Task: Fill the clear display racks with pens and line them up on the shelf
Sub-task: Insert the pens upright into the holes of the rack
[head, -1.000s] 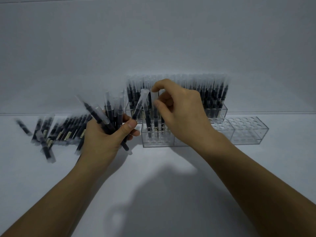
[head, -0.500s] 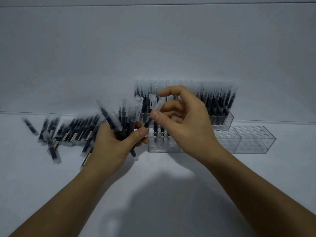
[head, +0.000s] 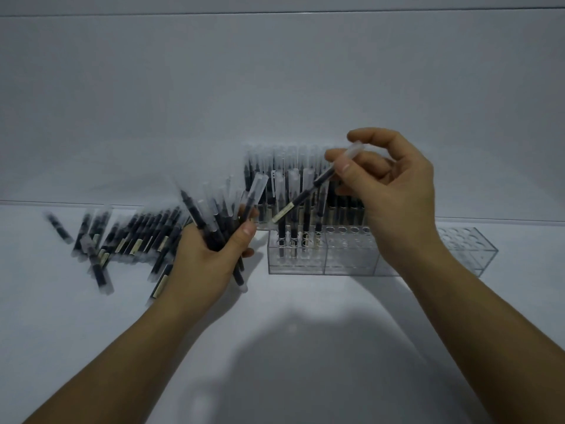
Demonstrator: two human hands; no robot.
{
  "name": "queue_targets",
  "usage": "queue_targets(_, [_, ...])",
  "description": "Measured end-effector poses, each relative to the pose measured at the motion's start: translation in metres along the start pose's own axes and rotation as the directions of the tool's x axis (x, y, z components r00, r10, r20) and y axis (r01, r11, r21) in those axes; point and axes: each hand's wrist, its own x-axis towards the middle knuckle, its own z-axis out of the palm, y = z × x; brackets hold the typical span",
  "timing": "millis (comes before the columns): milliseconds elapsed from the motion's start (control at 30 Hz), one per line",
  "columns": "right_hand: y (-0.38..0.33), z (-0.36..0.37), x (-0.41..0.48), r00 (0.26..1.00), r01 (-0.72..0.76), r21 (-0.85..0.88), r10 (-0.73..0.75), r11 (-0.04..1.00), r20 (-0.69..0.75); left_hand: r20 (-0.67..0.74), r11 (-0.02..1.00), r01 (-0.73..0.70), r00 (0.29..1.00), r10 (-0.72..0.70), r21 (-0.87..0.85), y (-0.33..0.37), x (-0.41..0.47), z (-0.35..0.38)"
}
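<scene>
Progress check, nearest stuff first. A messy bundle of pens [head: 220, 215] is gripped in the left hand [head: 204, 264], fingers curled round it, over the middle of the shelf [head: 91, 347]. Maybe ten-ish, but it's too blurred for a real count. Toward the left edge a loose pile [head: 128, 237] is seen lying flat, easily twenty or more, so plenty remains to be racked.

Just right of the left hand, the front rack [head: 324, 261] is only started. Four pens are seen standing at its left end, maybe more hidden behind them, and the other holes are bare. An empty rack [head: 470, 252] is parked to its right. Whether the two are joined can't be told, since the wrist covers the gap.

Higher up, one single pen [head: 305, 195] is pinched between thumb and fingers of the right hand [head: 394, 191]. It's tilted, its lower tip aimed over the front rack, not yet seated. Along the back edge one full rack [head: 260, 166] is packed tight. Roughly a third done, it's judged.
</scene>
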Motion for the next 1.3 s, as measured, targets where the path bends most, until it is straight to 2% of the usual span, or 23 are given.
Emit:
queue_targets(233, [0.002, -0.013, 0.006, 0.985, 0.170, -0.232, -0.172, 0.958, 0.012, -0.033, 0.997, -0.058, 0.998, 0.060, 0.054, -0.005, 0.004, -0.002])
queue_targets(633, [0.009, 0.000, 0.001, 0.964, 0.260, -0.351, -0.222, 0.900, 0.145, -0.066, 0.997, -0.063, 0.996, 0.065, 0.032, -0.002, 0.004, -0.003])
queue_targets(867, [0.019, 0.007, -0.006, 0.940, 0.335, -0.518, -0.241, 0.787, 0.241, -0.028, 0.997, -0.074, 0.997, 0.074, 0.008, -0.003, 0.006, -0.004])
queue_targets(1067, [0.020, 0.009, -0.007, 0.936, 0.351, -0.560, -0.262, 0.750, 0.235, -0.002, 0.998, -0.057, 0.998, 0.057, -0.023, -0.002, 0.004, -0.003])
queue_targets(1300, [0.018, 0.013, -0.010, 0.920, 0.388, -0.664, -0.309, 0.639, 0.241, 0.010, 0.999, -0.045, 0.999, 0.045, -0.014, -0.001, 0.003, -0.001])
